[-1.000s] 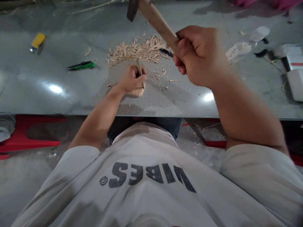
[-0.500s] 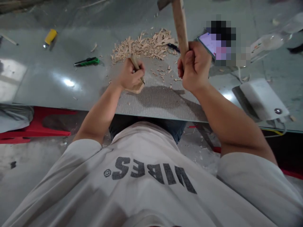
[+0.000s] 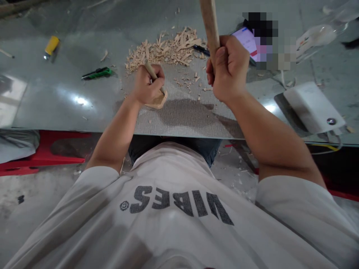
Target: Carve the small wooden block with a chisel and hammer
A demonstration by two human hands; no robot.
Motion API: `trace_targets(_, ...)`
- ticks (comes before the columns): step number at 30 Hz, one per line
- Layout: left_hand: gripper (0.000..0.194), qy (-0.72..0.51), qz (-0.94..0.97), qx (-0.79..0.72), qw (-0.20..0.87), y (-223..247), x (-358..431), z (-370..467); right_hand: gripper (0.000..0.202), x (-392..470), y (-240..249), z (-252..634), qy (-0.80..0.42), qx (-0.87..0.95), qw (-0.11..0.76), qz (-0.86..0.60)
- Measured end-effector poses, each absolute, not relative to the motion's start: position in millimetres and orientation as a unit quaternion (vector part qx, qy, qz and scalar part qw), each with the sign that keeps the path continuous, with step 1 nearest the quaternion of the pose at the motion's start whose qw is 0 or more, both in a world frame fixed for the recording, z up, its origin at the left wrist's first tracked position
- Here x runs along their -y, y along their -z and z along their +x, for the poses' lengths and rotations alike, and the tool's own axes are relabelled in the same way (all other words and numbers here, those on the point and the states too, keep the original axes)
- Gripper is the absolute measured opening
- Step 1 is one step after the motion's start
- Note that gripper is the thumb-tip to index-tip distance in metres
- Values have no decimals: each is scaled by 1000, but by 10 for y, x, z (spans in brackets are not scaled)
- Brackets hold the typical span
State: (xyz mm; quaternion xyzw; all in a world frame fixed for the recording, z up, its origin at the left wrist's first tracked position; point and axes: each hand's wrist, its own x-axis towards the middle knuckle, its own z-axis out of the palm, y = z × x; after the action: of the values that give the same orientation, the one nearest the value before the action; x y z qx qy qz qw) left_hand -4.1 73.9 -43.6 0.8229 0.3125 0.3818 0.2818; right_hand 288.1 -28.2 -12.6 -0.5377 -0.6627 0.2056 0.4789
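My left hand (image 3: 148,84) is wrapped round a chisel (image 3: 150,70) with a wooden handle, tilted so that its lower end meets a small wooden piece (image 3: 159,101). That piece lies on a grey mat (image 3: 182,119), partly under the same hand. To the right, my right hand (image 3: 230,69) grips the wooden handle of a hammer (image 3: 210,23), raised over the table; the hammer's head is outside the view. A pile of wood shavings (image 3: 168,48) lies just beyond my left hand, with a dark pen-like tool (image 3: 201,50) at its right end.
A green cutter (image 3: 97,73) and a yellow lighter-like object (image 3: 51,45) lie at the left. Past my right hand are a lit phone (image 3: 246,40), partly pixelated, and a white box (image 3: 315,107) with a cable. The glass table's edge (image 3: 70,130) runs before my body.
The hammer's head has gone out of the top of the view, and its handle stands a little higher. The whole view has shifted slightly. Both hands keep their holds.
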Motion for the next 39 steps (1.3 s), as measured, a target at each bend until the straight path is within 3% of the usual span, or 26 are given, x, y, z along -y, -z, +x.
trace_targets(6,35,-374,832,-308,271,459,-760,-54,57,338,40,2854,-213,655,422,-590)
trace_targets(13,36,-374,837,-290,274,474,-763,-59,69,369,-16,2822,-213,638,417,-612)
trace_targets(21,36,-432,834,-220,262,608,-894,-92,79,177,224,2793,-224,649,554,-470)
trace_targets(39,25,-409,846,-224,260,609,-950,-98,76,92,326,2778,-234,647,589,-424)
